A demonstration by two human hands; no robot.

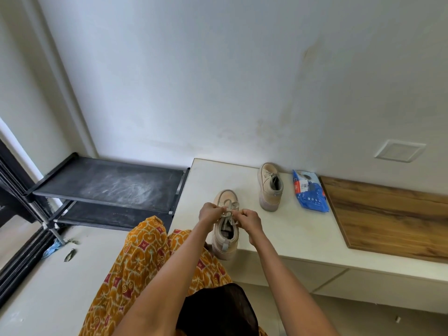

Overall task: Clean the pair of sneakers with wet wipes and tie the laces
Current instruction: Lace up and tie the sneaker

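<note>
A beige sneaker stands on the white low cabinet top, heel toward me at the front edge. My left hand and my right hand each pinch a strand of its laces over the tongue, where a bow's loops show. The second beige sneaker stands farther back by the wall, with its laces lying loosely on it. A blue pack of wet wipes lies to its right.
A wooden board covers the cabinet top at the right. A black two-tier shoe rack stands to the left against the wall. Bits of litter lie on the floor beside a dark door frame.
</note>
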